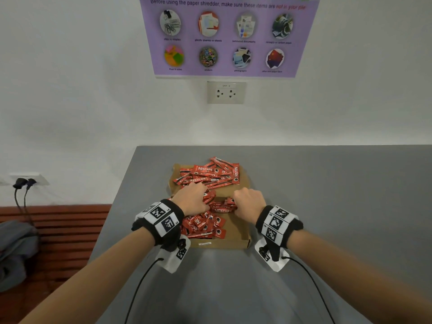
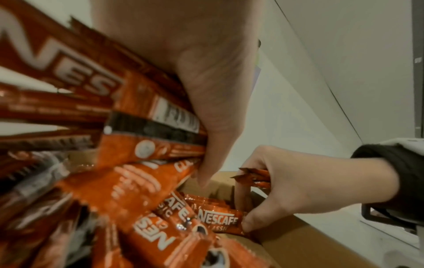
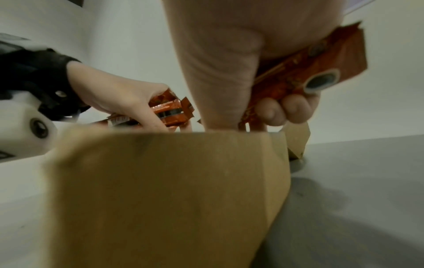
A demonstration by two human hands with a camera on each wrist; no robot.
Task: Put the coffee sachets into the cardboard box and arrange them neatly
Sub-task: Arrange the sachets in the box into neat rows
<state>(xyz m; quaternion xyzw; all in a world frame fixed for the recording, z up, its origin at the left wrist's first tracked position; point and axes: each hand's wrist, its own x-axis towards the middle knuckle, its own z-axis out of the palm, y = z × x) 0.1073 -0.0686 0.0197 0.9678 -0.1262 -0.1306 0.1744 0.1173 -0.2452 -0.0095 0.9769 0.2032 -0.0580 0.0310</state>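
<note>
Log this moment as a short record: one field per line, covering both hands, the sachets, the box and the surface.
left hand: grips a bunch of sachets over the box
right hand: grips a smaller bunch of sachets
coffee sachets: red, loose pile on the far flap; jumbled heap in the box's near left
cardboard box: open, its right part bare
table: grey, against a white wall
arrangement: not yet neat

The cardboard box [image 3: 160, 199] hides the sachets [image 3: 169, 112] beneath.
</note>
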